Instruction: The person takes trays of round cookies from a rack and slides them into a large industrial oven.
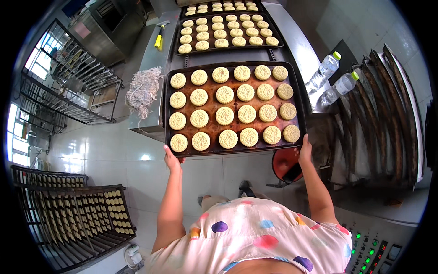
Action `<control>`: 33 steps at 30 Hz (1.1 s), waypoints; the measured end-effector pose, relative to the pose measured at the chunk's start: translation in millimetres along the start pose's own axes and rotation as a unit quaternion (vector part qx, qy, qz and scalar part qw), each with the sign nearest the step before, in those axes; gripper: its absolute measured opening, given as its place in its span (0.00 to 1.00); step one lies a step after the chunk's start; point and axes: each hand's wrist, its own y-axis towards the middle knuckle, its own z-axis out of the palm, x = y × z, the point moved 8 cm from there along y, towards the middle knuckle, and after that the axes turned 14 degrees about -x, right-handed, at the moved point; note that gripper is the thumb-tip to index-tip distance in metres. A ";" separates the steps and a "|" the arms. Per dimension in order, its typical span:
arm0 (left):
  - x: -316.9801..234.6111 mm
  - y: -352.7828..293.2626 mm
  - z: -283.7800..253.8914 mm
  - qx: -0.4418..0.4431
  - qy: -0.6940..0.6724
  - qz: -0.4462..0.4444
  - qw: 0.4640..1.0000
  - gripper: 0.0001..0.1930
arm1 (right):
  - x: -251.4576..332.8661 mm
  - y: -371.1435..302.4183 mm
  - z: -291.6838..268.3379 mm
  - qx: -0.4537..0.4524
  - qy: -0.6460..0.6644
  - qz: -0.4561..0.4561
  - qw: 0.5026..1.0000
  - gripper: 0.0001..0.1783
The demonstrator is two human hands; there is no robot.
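Observation:
A dark baking tray (213,150) carries rows of pale round stamped pastries (224,116), spaced apart on its browned surface. My left hand (172,157) grips the near left corner, thumb at the rim and fingers underneath. At the near right corner, my right hand (305,148) holds the same tray in a like way. The far part of the tray is over the end of a metal conveyor, while its near edge juts out above the floor. Beyond it on the conveyor lies a second tray of pastries (220,34), with part of another behind.
A yellow-handled scraper (159,39) and a heap of tangled string (143,89) lie on the left metal ledge. Two clear bottles (340,86) are at the right. Dark trays (383,109) stand stacked on edge there. A red stool (285,164) is below; a loaded rack (77,219) stands lower left.

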 end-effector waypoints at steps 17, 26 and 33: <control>-17.3 -9.2 20.9 0.146 -0.066 -0.103 0.982 0.36 | 7.1 -19.5 4.7 -0.087 0.166 0.071 0.980 0.29; -27.2 -26.0 19.5 0.178 -0.065 -0.115 0.975 0.36 | 0.8 -21.8 22.7 -0.070 0.240 0.075 0.965 0.25; -22.4 -24.1 20.4 0.125 -0.087 -0.118 0.981 0.37 | 4.4 -17.3 22.5 -0.017 0.227 0.075 0.971 0.23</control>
